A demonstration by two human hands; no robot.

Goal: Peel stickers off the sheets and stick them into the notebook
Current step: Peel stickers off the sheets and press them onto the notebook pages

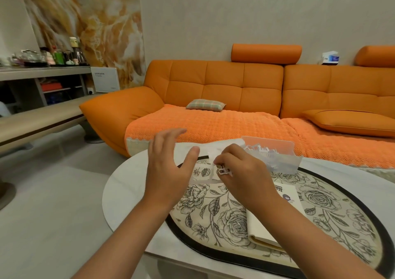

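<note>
My right hand [241,172] pinches a small white-edged sticker [223,170] between thumb and fingertips above the table. My left hand [168,165] hovers just left of it with fingers spread and straight, holding nothing. A clear sticker sheet [202,173] lies under and between the hands on the floral mat. The open cream notebook [269,219] lies on the mat below my right forearm, with a purple sticker [287,197] on its page; the forearm covers part of it.
A clear plastic tray [277,157] of sticker scraps stands behind my right hand. The oval floral mat [331,210] with a black border covers the round white table [121,193]. An orange sofa [235,99] runs behind the table; a shelf unit [42,73] stands at the left.
</note>
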